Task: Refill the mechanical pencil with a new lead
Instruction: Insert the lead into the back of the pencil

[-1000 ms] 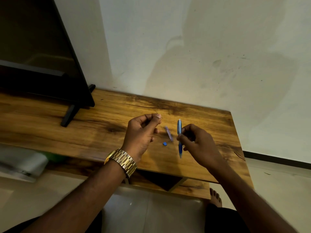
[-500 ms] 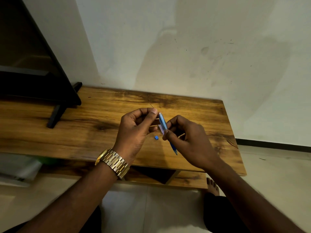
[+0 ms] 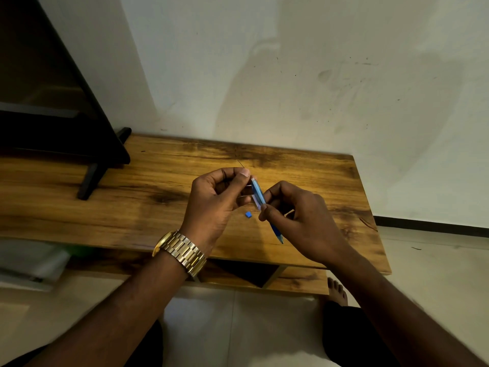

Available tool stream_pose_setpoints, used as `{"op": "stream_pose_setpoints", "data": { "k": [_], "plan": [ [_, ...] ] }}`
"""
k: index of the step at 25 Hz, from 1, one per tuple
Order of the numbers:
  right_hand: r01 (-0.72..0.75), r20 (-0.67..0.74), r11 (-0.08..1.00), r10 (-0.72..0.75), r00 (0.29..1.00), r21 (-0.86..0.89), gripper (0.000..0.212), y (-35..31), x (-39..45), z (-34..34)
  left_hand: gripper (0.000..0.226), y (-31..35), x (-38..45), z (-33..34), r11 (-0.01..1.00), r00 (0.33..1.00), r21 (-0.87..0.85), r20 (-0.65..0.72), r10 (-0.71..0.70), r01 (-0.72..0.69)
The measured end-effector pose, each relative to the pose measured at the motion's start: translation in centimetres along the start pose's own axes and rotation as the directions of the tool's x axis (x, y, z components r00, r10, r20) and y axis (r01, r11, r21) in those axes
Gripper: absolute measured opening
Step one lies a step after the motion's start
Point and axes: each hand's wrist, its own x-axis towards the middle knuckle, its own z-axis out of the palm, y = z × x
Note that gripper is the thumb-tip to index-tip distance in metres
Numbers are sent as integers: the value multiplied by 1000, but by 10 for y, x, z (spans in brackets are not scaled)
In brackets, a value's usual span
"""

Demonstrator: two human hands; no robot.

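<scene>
Mechanical pencil [image 3: 258, 195], blue, held above the wooden desk [image 3: 132, 192] in the right hand [image 3: 299, 221], whose thumb and fingers are curled round the middle of the barrel; the writing tip points down toward the person and the open upper end tilts up and away, just beside the left thumb. The left hand [image 3: 214, 205] pinches a thin dark lead [image 3: 240, 163] between thumb and forefinger, its free end standing out above the knuckles; the lower end is hidden behind the fingers, so whether it has entered the barrel cannot be told. A small blue cap [image 3: 248, 214] lies on the desk below and between the hands, apart from both. The step in hand is judged to be threading the lead into the open end. To do it well, the barrel should be kept steady and the lead brought into line with its axis, gripped close to the entering end and with light pressure, since so thin a rod is likely to snap if bent or pushed at an angle. The barrel serves as the only container in view; its contents cannot be seen. A dark screen [image 3: 53, 88] on a stand occupies the left of the desk.
</scene>
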Motion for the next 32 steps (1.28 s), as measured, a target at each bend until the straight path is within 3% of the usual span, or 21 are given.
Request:
{"op": "stream_pose_setpoints", "data": {
  "k": [12, 19, 32],
  "plan": [
    [-7, -2, 1000, 7, 1000, -25, 10, 3, 0, 1, 11, -3, 4, -7, 957, 988, 255, 104, 116, -139],
    [-13, 21, 1000, 13, 1000, -15, 10, 7, 1, 8, 10, -2, 3, -12, 814, 949, 488, 182, 258, -315],
    [-5, 2, 999, 5, 1000, -41, 12, 7, 0, 3, 31, 1, 0, -9, 827, 951, 476, 215, 221, -300]
  ]
}}
